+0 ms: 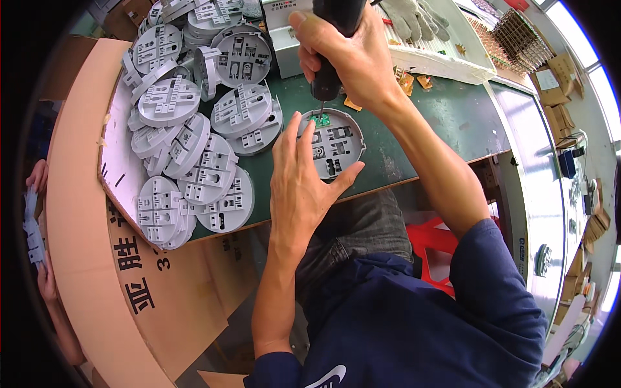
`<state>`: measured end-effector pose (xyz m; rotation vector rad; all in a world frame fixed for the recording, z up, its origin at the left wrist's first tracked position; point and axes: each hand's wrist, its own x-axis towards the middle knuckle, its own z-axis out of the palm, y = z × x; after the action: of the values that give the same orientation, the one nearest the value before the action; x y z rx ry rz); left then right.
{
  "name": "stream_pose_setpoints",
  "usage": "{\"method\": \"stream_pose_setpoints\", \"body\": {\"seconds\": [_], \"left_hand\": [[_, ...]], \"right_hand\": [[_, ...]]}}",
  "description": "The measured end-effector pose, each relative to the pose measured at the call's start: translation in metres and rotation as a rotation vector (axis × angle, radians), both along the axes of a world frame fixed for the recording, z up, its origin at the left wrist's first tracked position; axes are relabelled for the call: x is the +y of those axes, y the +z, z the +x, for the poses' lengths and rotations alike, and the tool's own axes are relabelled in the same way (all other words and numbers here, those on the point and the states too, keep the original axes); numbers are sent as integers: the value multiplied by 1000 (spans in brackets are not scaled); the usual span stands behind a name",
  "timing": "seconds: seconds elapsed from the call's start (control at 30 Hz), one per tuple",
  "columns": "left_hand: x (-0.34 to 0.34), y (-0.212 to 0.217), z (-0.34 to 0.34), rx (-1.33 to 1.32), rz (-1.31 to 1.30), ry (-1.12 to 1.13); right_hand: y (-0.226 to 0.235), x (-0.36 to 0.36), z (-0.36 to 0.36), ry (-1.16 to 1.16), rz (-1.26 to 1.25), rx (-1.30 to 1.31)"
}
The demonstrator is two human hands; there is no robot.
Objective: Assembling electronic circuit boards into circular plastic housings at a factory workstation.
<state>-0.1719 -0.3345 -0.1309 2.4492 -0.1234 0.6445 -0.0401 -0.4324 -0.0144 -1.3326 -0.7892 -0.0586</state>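
A round grey plastic housing (344, 143) lies on the green work table (446, 119), its moulded compartments facing up. My left hand (296, 173) steadies it, fingers along its left side and thumb at the lower right rim. In my right hand (359, 61) is a black electric screwdriver (326, 83), gripped upright. Its bit points down at a small green circuit board (319, 120) in the far part of the housing. The bit's very tip is too small to make out clearly.
Similar grey housings (169, 102) are piled at the left. A cardboard box (84, 161) stands beyond them. Behind the screwdriver are a white box (283, 45) and a white foam tray (446, 64) with gloves (414, 22). Small orange-brown boards (406, 83) lie by the tray. Another person's hand (39, 174) shows far left.
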Motion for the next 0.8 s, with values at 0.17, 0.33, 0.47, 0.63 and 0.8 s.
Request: {"method": "stream_pose_setpoints", "body": {"seconds": [0.17,0.33,0.47,0.63,0.8], "left_hand": [[-1,-1,0,-8,7,-3],[-3,0,1,-21,3,-2],[-2,-2,1,-31,5,4],[-1,-3,0,-20,-6,14],[24,20,-3,-17,27,-61]], "right_hand": [[0,0,-2,57,-53,57],[-1,-3,-2,88,-116,38],[-5,0,3,65,-156,-36],[1,1,8,99,-69,-1],[15,13,22,76,-9,-73]]}}
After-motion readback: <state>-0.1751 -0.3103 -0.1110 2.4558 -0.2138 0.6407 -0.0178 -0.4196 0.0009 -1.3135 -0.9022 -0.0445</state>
